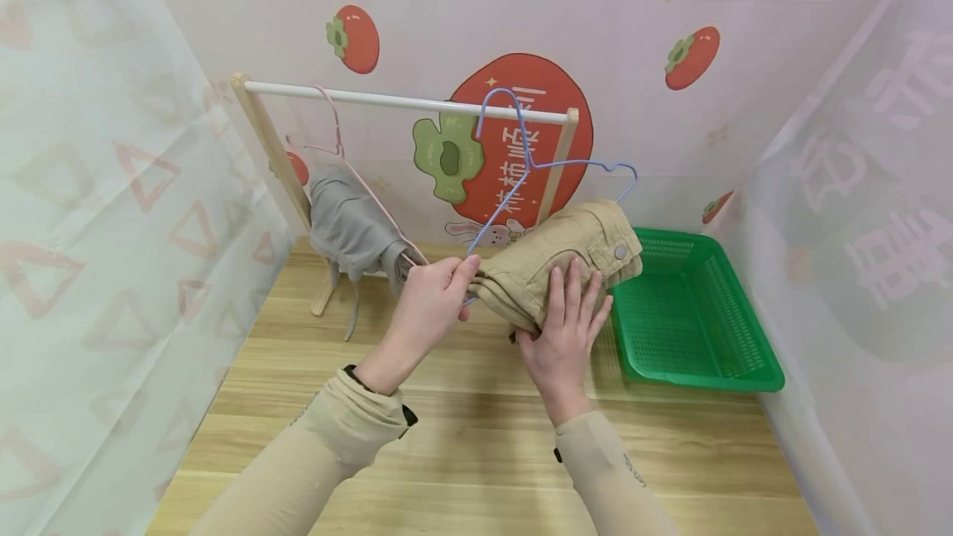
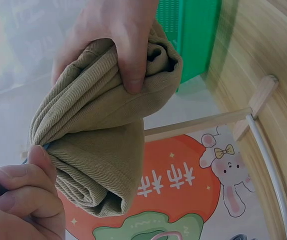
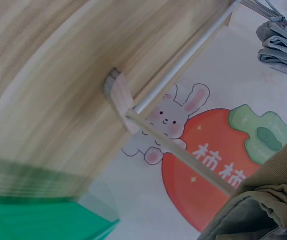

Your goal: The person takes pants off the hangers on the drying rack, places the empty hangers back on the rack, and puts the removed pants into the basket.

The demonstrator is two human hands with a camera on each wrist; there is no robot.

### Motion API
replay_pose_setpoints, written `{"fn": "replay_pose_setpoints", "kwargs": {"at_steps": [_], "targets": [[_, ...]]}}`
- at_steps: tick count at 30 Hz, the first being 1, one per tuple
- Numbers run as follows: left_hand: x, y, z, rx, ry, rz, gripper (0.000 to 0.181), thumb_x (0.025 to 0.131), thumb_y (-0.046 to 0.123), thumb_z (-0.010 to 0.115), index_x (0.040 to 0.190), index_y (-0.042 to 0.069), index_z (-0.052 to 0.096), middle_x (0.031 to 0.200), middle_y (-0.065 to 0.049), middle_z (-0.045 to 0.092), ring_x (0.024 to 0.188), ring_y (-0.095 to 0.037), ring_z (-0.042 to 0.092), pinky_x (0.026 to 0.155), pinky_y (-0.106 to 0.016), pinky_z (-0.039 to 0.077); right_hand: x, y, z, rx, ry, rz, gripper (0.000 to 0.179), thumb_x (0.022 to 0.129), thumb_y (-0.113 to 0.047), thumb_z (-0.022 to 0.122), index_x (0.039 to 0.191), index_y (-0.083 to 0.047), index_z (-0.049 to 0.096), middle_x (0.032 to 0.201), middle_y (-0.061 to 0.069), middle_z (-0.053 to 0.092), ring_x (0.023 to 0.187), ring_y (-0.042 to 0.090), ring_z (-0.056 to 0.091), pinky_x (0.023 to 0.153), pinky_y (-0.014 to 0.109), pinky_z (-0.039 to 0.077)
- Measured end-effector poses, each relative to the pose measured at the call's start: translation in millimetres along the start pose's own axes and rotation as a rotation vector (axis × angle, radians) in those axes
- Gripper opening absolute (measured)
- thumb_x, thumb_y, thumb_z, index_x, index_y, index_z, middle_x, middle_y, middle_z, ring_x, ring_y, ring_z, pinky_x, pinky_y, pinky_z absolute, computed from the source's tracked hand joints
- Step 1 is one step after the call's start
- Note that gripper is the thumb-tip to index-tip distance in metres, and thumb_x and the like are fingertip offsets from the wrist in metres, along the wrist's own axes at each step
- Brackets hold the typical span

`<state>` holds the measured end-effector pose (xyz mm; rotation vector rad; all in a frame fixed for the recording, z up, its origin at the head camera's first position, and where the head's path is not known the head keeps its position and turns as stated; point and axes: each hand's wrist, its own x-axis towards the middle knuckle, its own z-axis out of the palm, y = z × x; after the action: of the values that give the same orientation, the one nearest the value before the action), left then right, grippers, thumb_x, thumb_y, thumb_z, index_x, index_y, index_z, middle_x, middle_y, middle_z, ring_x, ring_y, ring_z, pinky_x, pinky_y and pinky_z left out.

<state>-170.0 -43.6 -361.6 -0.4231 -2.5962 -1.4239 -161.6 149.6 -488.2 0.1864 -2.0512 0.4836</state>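
Gray cloth (image 1: 353, 217) is on its pink hanger (image 1: 374, 195) & tan pants (image 1: 558, 263) look set on the blue hanger (image 1: 566, 162), w/ L hand (image 1: 428, 304) pinching its wire, R hand (image 1: 566, 337) gripping the pants, but its hook prob. isn't on the rod (image 1: 402, 102) yet.

A folded khaki garment (image 1: 569, 236) drapes over a blue hanger (image 1: 529, 164); the hanger tilts, hook uppermost.
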Motion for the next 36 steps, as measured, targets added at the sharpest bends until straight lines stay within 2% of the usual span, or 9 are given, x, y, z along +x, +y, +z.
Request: {"fn": "replay_pose_setpoints", "kwargs": {"at_steps": [6, 11, 16, 20, 26, 30, 33, 36], "targets": [[0.4, -0.6, 1.3, 0.007, -0.004, 0.005, 0.048, 0.109, 0.037, 0.05, 0.07, 0.01, 0.061, 0.047, 0.005, 0.057, 0.047, -0.018, 0.054, 0.051, -0.033, 0.039, -0.8, 2.4, -0.3, 0.003, 0.032, -0.027, 0.092, 0.065, 0.003, 0.082, 0.149, 0.004, 0.045, 0.158, 0.023, 0.041, 0.148, 0.051, 0.029, 0.117, 0.071, 0.016], [0.7, -2.0, 1.3, 0.015, -0.003, 0.005, 0.047, 0.109, 0.037, 0.05, 0.072, 0.01, 0.062, 0.047, 0.004, 0.058, 0.047, -0.016, 0.056, 0.05, -0.033, 0.039, 0.0, 3.1, -1.6, 0.002, 0.067, -0.067, 0.086, 0.061, 0.014, 0.081, 0.142, 0.009, 0.053, 0.148, 0.026, 0.052, 0.139, 0.054, 0.042, 0.116, 0.068, 0.026], [0.8, -4.6, 0.3, 0.027, -0.011, 0.009, 0.046, 0.109, 0.038, 0.049, 0.074, 0.011, 0.064, 0.048, 0.004, 0.057, 0.046, -0.016, 0.054, 0.05, -0.032, 0.039, 3.2, 5.5, -4.2, 0.051, 0.087, -0.124, 0.077, 0.059, 0.023, 0.073, 0.134, 0.012, 0.059, 0.14, 0.028, 0.058, 0.131, 0.052, 0.052, 0.112, 0.065, 0.036], [1.3, -7.0, -0.4, 0.028, -0.013, 0.02, 0.042, 0.109, 0.037, 0.05, 0.082, 0.011, 0.07, 0.047, 0.004, 0.057, 0.046, -0.016, 0.053, 0.05, -0.032, 0.039, 6.3, 8.6, -8.3, 0.093, 0.074, -0.171, 0.074, 0.061, 0.028, 0.067, 0.133, 0.013, 0.059, 0.138, 0.03, 0.059, 0.128, 0.048, 0.057, 0.109, 0.058, 0.042], [1.4, -11.2, -1.8, 0.048, -0.005, 0.044, 0.037, 0.109, 0.035, 0.05, 0.098, 0.01, 0.075, 0.047, 0.005, 0.056, 0.045, -0.014, 0.052, 0.05, -0.031, 0.04, 14.6, 13.2, -16.6, 0.117, 0.06, -0.244, 0.071, 0.065, 0.028, 0.058, 0.133, 0.009, 0.061, 0.136, 0.025, 0.063, 0.125, 0.042, 0.061, 0.104, 0.051, 0.049], [1.1, -14.2, -2.2, 0.079, 0.002, 0.083, 0.039, 0.109, 0.034, 0.051, 0.088, 0.009, 0.072, 0.046, 0.006, 0.054, 0.045, -0.011, 0.053, 0.051, -0.032, 0.041, 18.9, 15.2, -21.8, 0.14, 0.054, -0.285, 0.065, 0.07, 0.024, 0.055, 0.133, 0.008, 0.062, 0.134, 0.023, 0.065, 0.123, 0.041, 0.063, 0.101, 0.05, 0.051], [0.8, -16.5, -2.1, 0.107, 0.001, 0.104, 0.044, 0.109, 0.033, 0.05, 0.075, 0.009, 0.063, 0.046, 0.006, 0.054, 0.046, -0.01, 0.054, 0.052, -0.032, 0.042, 21.7, 15.4, -24.7, 0.15, 0.069, -0.3, 0.059, 0.075, 0.021, 0.055, 0.131, 0.007, 0.064, 0.131, 0.023, 0.066, 0.121, 0.04, 0.065, 0.097, 0.049, 0.053], [0.2, -19.1, -2.5, 0.129, 0.002, 0.103, 0.046, 0.109, 0.033, 0.05, 0.068, 0.012, 0.055, 0.047, 0.006, 0.054, 0.047, -0.01, 0.054, 0.052, -0.032, 0.042, 25.4, 15.3, -27.0, 0.154, 0.099, -0.307, 0.054, 0.077, 0.02, 0.054, 0.129, 0.006, 0.066, 0.129, 0.022, 0.068, 0.117, 0.039, 0.067, 0.092, 0.048, 0.055]]}}
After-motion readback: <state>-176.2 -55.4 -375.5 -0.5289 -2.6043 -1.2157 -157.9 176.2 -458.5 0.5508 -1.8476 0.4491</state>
